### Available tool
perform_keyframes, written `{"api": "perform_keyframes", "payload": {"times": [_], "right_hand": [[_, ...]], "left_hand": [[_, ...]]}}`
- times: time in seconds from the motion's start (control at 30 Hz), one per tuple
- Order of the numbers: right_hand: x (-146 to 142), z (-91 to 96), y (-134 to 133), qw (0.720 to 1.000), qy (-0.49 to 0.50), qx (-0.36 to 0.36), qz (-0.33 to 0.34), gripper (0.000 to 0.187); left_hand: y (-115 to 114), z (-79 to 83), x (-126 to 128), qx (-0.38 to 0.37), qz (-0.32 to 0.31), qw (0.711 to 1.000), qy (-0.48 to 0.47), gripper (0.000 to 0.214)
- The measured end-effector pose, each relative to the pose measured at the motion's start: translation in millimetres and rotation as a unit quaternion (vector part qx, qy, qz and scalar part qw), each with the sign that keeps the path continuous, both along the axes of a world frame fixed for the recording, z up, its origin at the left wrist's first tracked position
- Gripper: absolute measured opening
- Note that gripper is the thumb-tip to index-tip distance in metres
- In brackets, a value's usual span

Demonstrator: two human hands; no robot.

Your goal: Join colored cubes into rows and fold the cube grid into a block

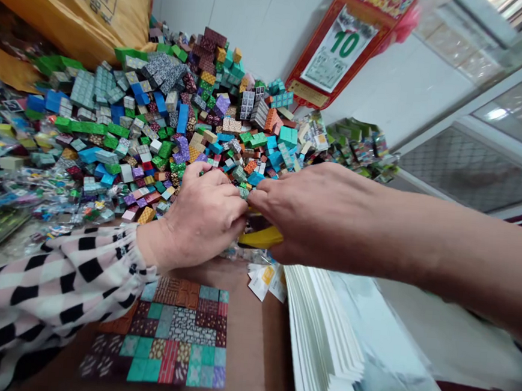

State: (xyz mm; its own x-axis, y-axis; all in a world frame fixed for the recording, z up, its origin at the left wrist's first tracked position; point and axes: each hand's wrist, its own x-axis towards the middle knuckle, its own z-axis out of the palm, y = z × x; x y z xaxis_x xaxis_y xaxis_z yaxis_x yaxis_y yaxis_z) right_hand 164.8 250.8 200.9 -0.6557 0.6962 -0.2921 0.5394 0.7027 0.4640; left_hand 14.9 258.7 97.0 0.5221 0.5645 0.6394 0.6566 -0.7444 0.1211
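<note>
My left hand (pixel 200 212), in a checked sleeve, is at the front of a heap of small coloured blocks (pixel 157 133). Its fingers are closed, and whatever they pinch is hidden. My right hand (pixel 307 211) meets it fingertip to fingertip, palm down. A curved yellow piece with a dark edge (pixel 262 238) shows under the right palm, with the fingers bent over it; the rest is covered. Nearer me, below the left wrist, a flat rectangle of patterned blocks (pixel 182 328) lies on the brown table (pixel 253 345).
A stack of white sheets (pixel 322 339) with clear plastic stands at the right. Small printed cards (pixel 262 281) lie behind it. An orange sack (pixel 86 7) and plastic packets (pixel 5 163) are at the left. A red calendar (pixel 340 45) hangs on the wall.
</note>
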Motion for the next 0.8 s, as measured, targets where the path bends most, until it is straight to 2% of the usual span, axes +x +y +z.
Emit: {"api": "perform_keyframes", "payload": {"times": [0.23,0.43,0.57,0.67,0.8], "right_hand": [[-11.6,2.5,14.4,0.999,-0.042,-0.011,-0.008,0.017],[-24.3,5.9,18.0,0.993,-0.104,-0.03,-0.051,0.025],[-26.7,6.8,19.8,0.994,-0.107,-0.026,-0.026,0.024],[-27.0,7.3,18.9,0.994,-0.101,-0.019,-0.018,0.023],[-26.6,8.8,14.9,0.995,-0.1,-0.024,-0.012,0.024]], "left_hand": [[10.4,1.4,-1.4,-0.028,0.024,0.999,-0.007,0.02],[11.5,7.7,-2.6,-0.124,-0.002,0.991,-0.042,0.022],[4.4,15.8,-3.1,-0.179,0.034,0.982,-0.04,0.014],[0.2,17.4,-3.0,-0.167,0.08,0.983,-0.002,0.021],[-0.4,14.1,-2.7,-0.165,0.065,0.984,0.025,0.026]]}}
